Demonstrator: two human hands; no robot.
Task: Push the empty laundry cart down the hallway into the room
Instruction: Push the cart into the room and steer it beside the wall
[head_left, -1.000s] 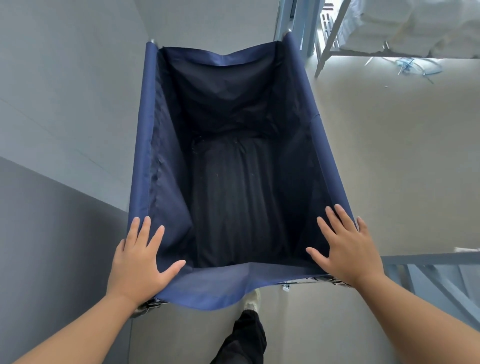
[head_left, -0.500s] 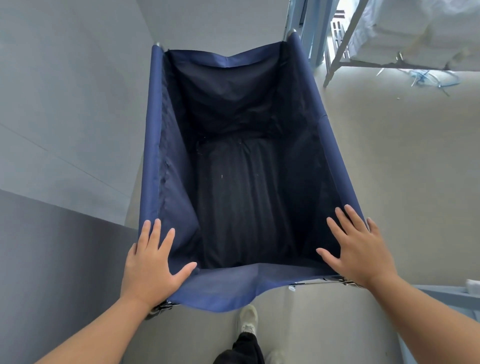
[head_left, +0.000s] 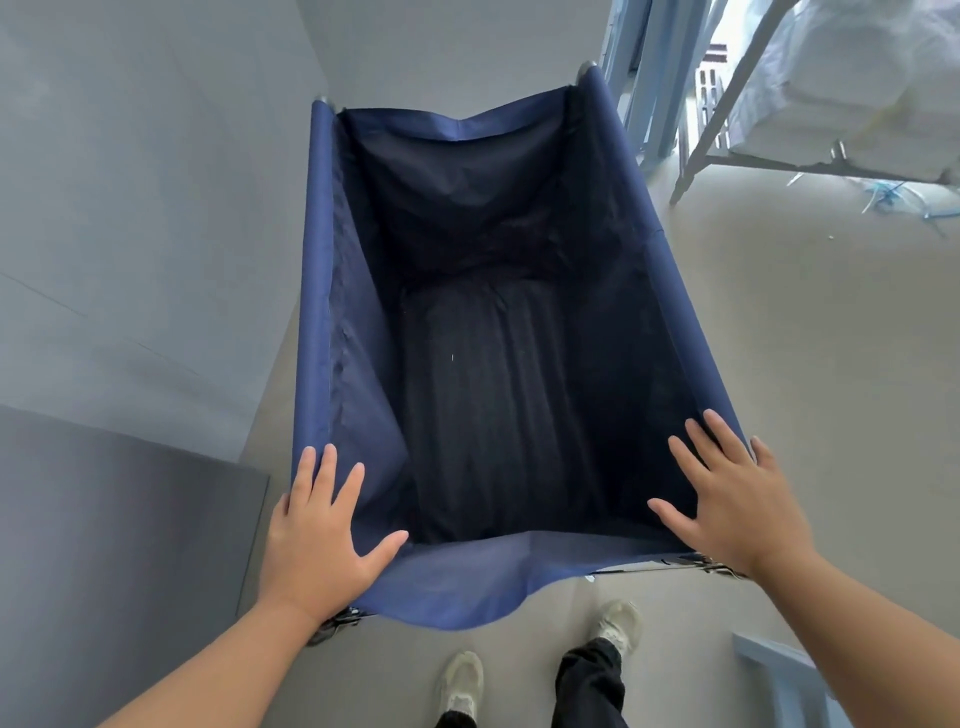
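Observation:
The laundry cart (head_left: 319, 291) is a dark blue fabric bin on a metal frame, seen from above, and its black inside holds nothing. My left hand (head_left: 317, 535) lies flat on the near left corner of the rim with its fingers spread. On the near right corner my right hand (head_left: 727, 499) rests the same way, fingers apart and thumb pointing inward. Neither hand curls around the frame. My two feet in pale shoes (head_left: 462, 680) stand just behind the cart.
A grey wall (head_left: 130, 260) runs close along the cart's left side, with a darker panel (head_left: 104, 545) nearer me. Ahead on the right stand blue-grey door frames (head_left: 644, 78) and a metal rack (head_left: 727, 104) loaded with white bundles (head_left: 857, 88). Beige floor (head_left: 831, 338) lies to the right.
The cart and I have moved forward down the hallway; the rack and door frames at the upper right are nearer. Both hands keep their places on the near corners.

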